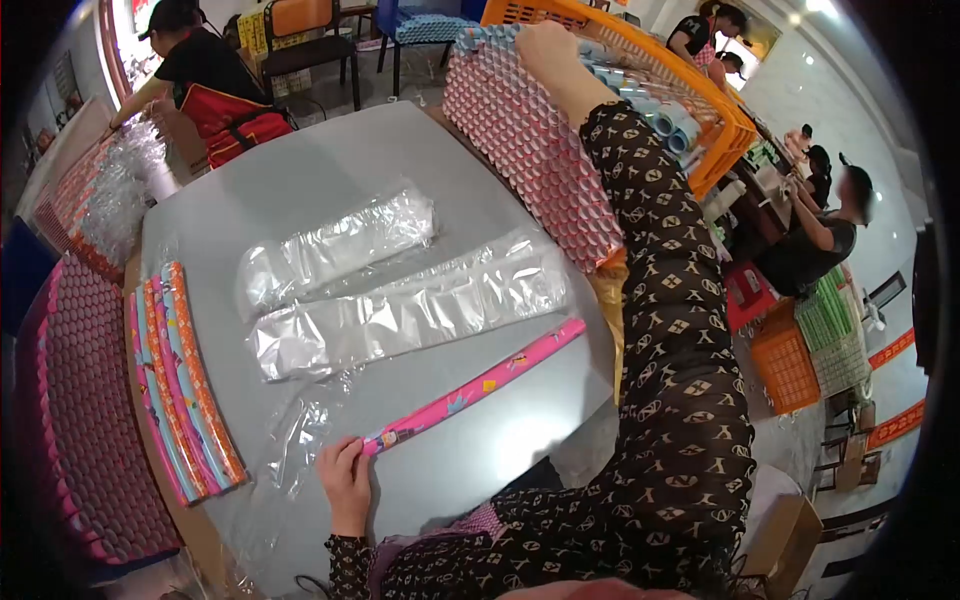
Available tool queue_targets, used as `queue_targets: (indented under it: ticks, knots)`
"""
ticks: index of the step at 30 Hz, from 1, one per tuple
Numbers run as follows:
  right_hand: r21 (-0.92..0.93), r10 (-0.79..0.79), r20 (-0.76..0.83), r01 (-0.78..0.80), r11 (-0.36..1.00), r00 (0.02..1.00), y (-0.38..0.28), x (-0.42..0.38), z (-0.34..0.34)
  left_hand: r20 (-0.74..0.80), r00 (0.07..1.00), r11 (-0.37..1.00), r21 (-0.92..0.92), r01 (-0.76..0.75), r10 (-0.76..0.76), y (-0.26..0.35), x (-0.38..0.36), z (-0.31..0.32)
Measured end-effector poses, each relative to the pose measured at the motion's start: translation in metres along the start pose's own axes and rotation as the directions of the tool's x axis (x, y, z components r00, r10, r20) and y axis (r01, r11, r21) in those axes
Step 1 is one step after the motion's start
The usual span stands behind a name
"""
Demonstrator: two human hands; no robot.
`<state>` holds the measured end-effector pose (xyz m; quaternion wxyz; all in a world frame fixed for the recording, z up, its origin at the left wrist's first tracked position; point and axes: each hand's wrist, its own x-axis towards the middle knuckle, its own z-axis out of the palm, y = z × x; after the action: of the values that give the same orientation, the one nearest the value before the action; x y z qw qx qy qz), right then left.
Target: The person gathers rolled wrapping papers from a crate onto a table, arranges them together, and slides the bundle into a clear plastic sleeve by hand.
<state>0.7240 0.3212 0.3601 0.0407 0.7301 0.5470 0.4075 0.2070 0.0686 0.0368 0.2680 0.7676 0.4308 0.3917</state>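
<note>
My left hand is closed around the near end of a pink patterned wrapping paper roll, which lies slantwise on the grey table. My right arm stretches far forward. At its end my right hand is curled at the top of a tall stack of rolls with pink-and-white ends, near some light-blue ones; what its fingers hold is hidden. Two piles of clear plastic sleeves lie mid-table. At the left, a clear sleeve holds several orange, pink and blue rolls side by side.
An orange crate with light-blue rolls stands beyond my right arm. More stacked rolls rise at the left, beside the table. A person in a red apron bends at the far left. Other people work at the right, near an orange basket.
</note>
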Motion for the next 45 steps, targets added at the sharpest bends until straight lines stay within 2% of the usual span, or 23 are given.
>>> queue_targets:
  ticks: [4, 6, 7, 11, 13, 14, 15, 16, 18, 19, 20, 22, 24, 26, 27, 28, 29, 30, 34, 39, 42, 44, 45]
  knots:
    - [-0.127, -0.070, -0.125, 0.054, 0.990, 0.990, 0.013, -0.009, -0.040, 0.010, 1.000, 1.000, -0.004, -0.013, 0.013, 0.001, 0.000, -0.001]
    - [-0.013, 0.057, 0.041, -0.056, 0.998, 0.998, 0.028, 0.000, -0.055, 0.004, 1.000, 1.000, 0.017, 0.019, -0.019, 0.003, -0.001, -0.001]
    - [-0.013, 0.047, 0.041, -0.047, 0.999, 0.998, 0.035, -0.007, -0.072, -0.009, 1.000, 0.999, 0.041, -0.012, 0.012, 0.000, -0.001, 0.001]
    - [-0.022, -0.115, -0.258, 0.113, 0.993, 0.959, 0.073, -0.065, -0.172, -0.045, 0.996, 0.997, 0.019, -0.081, 0.082, -0.002, -0.001, 0.001]
    - [0.464, 0.106, -0.316, 0.056, 0.884, 0.943, 0.111, -0.065, -0.174, -0.051, 0.997, 0.998, 0.013, -0.055, 0.056, 0.001, -0.001, 0.001]
    - [0.352, 0.084, -0.392, 0.065, 0.934, 0.916, 0.105, -0.094, -0.210, -0.052, 0.998, 0.999, 0.016, -0.040, 0.040, 0.000, -0.003, 0.000]
    - [0.360, 0.115, -0.427, 0.052, 0.931, 0.897, 0.113, -0.114, -0.224, -0.053, 0.998, 0.999, 0.024, -0.044, 0.045, -0.008, -0.004, 0.004]
    - [0.321, 0.096, -0.427, 0.051, 0.946, 0.899, 0.151, -0.125, -0.214, -0.066, 0.997, 0.999, 0.020, -0.032, 0.034, -0.010, -0.004, 0.005]
    - [0.713, 0.244, -0.365, 0.101, 0.694, 0.899, 0.163, -0.167, -0.231, -0.050, 0.998, 1.000, -0.011, 0.021, -0.022, -0.010, -0.006, 0.006]
    - [0.778, 0.310, -0.242, -0.007, 0.628, 0.919, 0.174, -0.189, -0.242, -0.068, 0.998, 1.000, -0.008, 0.001, -0.001, -0.009, -0.006, 0.006]
    - [0.818, 0.384, -0.211, -0.053, 0.573, 0.899, 0.176, -0.210, -0.251, -0.085, 0.996, 1.000, -0.009, 0.017, -0.018, -0.012, -0.007, 0.009]
    - [0.922, 0.476, -0.120, -0.080, 0.379, 0.871, 0.198, -0.250, -0.245, -0.071, 0.997, 0.999, -0.038, 0.005, -0.008, -0.021, -0.008, 0.012]
    - [0.976, 0.618, -0.027, -0.113, 0.186, 0.786, 0.199, -0.288, -0.239, -0.091, 0.996, 0.998, -0.057, 0.020, -0.025, -0.019, -0.006, 0.011]
    - [0.989, 0.573, 0.148, -0.135, -0.065, 0.806, 0.249, -0.327, -0.192, -0.081, 0.997, 0.998, -0.055, -0.007, 0.003, -0.018, -0.006, 0.010]
    - [0.992, 0.479, 0.124, -0.109, -0.059, 0.869, 0.266, -0.348, -0.168, -0.084, 0.996, 0.998, -0.050, -0.047, 0.042, -0.013, -0.004, 0.007]
    - [0.976, 0.553, 0.193, -0.099, -0.195, 0.811, 0.227, -0.363, -0.181, -0.083, 0.993, 0.996, -0.045, -0.083, 0.079, -0.009, -0.002, 0.004]
    - [0.919, 0.417, 0.254, -0.083, -0.386, 0.873, 0.241, -0.382, -0.155, -0.050, 0.998, 0.998, -0.065, -0.028, 0.025, -0.010, -0.001, 0.004]
    - [0.906, 0.357, 0.247, -0.084, -0.414, 0.901, 0.231, -0.397, -0.144, -0.014, 0.999, 0.996, -0.085, 0.034, -0.036, -0.013, -0.001, 0.005]
    - [0.770, 0.152, 0.375, -0.216, -0.600, 0.914, 0.205, -0.452, -0.077, -0.083, 0.996, 0.999, 0.004, -0.045, 0.045, -0.016, 0.001, 0.008]
    - [0.631, 0.000, 0.474, -0.339, -0.698, 0.881, 0.149, -0.490, -0.023, 0.062, 0.993, 0.994, -0.039, 0.102, -0.100, -0.018, -0.002, 0.003]
    - [0.561, -0.198, 0.447, -0.446, -0.698, 0.872, 0.125, -0.502, 0.004, 0.090, 0.989, 0.993, -0.026, 0.119, -0.117, -0.020, 0.003, 0.000]
    - [0.505, -0.217, 0.510, -0.494, -0.707, 0.832, 0.114, -0.511, 0.026, 0.077, 0.997, 1.000, 0.003, 0.019, -0.019, -0.025, 0.004, 0.001]
    - [0.498, -0.235, 0.525, -0.519, -0.695, 0.818, 0.102, -0.511, 0.029, 0.100, 0.994, 0.999, -0.006, 0.054, -0.053, -0.033, 0.002, 0.003]
